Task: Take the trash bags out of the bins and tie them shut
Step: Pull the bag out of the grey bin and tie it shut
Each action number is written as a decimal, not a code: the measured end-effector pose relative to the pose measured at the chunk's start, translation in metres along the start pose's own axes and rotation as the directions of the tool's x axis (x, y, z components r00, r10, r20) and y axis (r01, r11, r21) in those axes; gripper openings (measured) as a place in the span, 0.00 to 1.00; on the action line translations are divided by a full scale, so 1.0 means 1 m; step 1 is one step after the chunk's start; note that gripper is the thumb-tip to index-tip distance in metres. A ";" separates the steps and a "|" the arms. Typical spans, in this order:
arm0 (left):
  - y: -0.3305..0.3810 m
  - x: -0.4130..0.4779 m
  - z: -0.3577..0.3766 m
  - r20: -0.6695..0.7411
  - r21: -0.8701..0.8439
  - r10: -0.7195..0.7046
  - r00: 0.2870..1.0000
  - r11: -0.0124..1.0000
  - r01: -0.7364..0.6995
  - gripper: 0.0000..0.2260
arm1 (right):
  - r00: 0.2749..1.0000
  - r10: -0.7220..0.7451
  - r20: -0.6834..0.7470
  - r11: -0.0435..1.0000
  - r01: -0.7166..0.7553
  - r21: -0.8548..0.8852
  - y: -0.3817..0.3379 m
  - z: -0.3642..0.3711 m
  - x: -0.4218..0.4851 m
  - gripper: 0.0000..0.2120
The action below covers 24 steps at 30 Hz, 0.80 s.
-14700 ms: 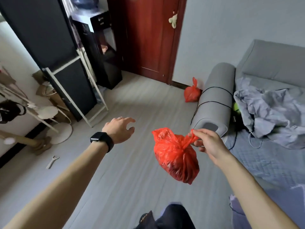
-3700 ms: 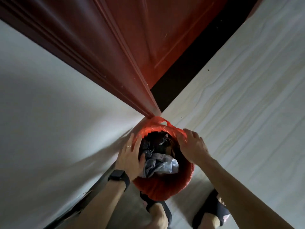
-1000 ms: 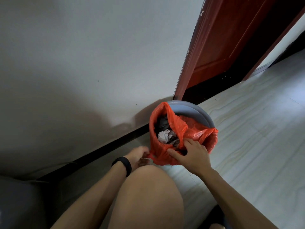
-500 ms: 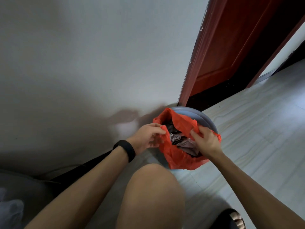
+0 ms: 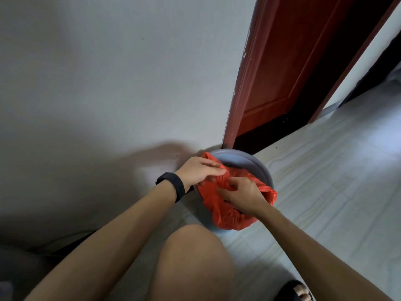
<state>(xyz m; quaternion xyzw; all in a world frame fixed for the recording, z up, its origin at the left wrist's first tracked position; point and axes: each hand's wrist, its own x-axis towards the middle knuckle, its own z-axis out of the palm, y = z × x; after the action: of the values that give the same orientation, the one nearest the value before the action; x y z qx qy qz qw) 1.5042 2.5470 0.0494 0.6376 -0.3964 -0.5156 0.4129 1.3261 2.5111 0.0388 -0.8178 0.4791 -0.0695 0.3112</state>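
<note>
Both left hand (image 5: 197, 170) and right hand (image 5: 243, 195), fingers (image 5: 213, 171) round red bag (image 5: 225, 216); bin (image 5: 260, 168) on floor (image 5: 336, 192) by wall (image 5: 108, 83).

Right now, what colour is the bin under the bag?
Pale blue-grey. The bin holding the red bag shows best in the head view.

Home interior. A red-brown panelled wooden door (image 5: 282, 72) is set in a plain painted wall (image 5: 108, 72) to its left. Pale wood-look floor (image 5: 336, 170) lies in front of the door. A small grey bin (image 5: 238, 155) lined with a red bag (image 5: 227, 216) stands at the door frame's foot. A slippered foot (image 5: 288, 291) is well in front of the door.
</note>
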 end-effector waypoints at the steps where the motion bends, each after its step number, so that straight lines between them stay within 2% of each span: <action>1: 0.000 0.000 -0.002 -0.011 0.012 0.003 1.000 1.000 -0.003 0.05 | 1.000 -0.003 -0.005 1.000 0.003 0.023 -0.001 0.002 0.000 0.16; 3: -0.003 -0.002 -0.005 -0.064 -0.012 0.010 0.998 1.000 -0.011 0.03 | 1.000 -0.009 -0.012 0.998 0.010 0.068 -0.003 0.002 0.000 0.15; 5: -0.018 -0.002 -0.007 -0.205 -0.106 -0.014 0.979 0.994 -0.008 0.04 | 1.000 0.006 -0.012 0.990 -0.004 0.142 0.000 0.002 0.002 0.12; 6: -0.029 -0.002 -0.008 -0.308 -0.132 -0.039 0.951 0.991 -0.002 0.05 | 1.000 0.026 -0.011 0.984 -0.024 0.177 0.000 0.001 0.001 0.10; 8: -0.058 -0.001 -0.009 -0.471 -0.094 -0.132 0.872 0.991 0.100 0.11 | 0.999 0.040 -0.017 0.975 -0.035 0.220 0.001 0.000 0.001 0.08; 9: -0.073 -0.001 -0.008 -0.480 -0.042 -0.185 0.857 0.981 0.188 0.14 | 0.999 0.039 -0.019 0.971 -0.033 0.237 0.000 -0.001 0.000 0.07; 10: -0.088 0.002 -0.006 -0.437 0.028 -0.207 0.875 0.970 0.243 0.16 | 0.999 0.040 -0.022 0.966 -0.033 0.258 -0.001 -0.001 -0.001 0.06; 12: -0.098 0.002 0.003 -0.324 0.117 -0.198 0.925 0.962 0.247 0.15 | 0.998 0.046 -0.037 0.958 -0.033 0.286 -0.005 -0.002 -0.001 0.07; 14: -0.093 0.000 0.011 -0.283 0.031 -0.210 0.936 0.973 0.228 0.13 | 0.996 0.068 -0.057 0.953 -0.048 0.300 -0.006 -0.003 0.003 0.07; 18: -0.093 0.007 0.018 -0.315 -0.128 -0.263 0.912 0.964 0.234 0.14 | 0.976 0.188 -0.112 0.931 -0.141 0.337 -0.004 -0.016 0.011 0.15; 21: -0.085 0.012 0.022 -0.269 -0.100 -0.246 0.931 0.969 0.227 0.18 | 0.973 0.208 -0.102 0.926 -0.162 0.340 -0.003 -0.026 0.013 0.15; 24: -0.076 0.015 0.025 -0.270 -0.068 -0.235 0.934 0.972 0.225 0.12 | 0.976 0.194 -0.102 0.932 -0.151 0.330 -0.001 -0.027 0.012 0.15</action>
<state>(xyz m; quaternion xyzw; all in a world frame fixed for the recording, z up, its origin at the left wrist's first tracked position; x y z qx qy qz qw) 1.4875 2.5564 -0.0294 0.7376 -0.2485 -0.4734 0.4124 1.3215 2.4895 0.0588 -0.7045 0.5511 -0.1733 0.4122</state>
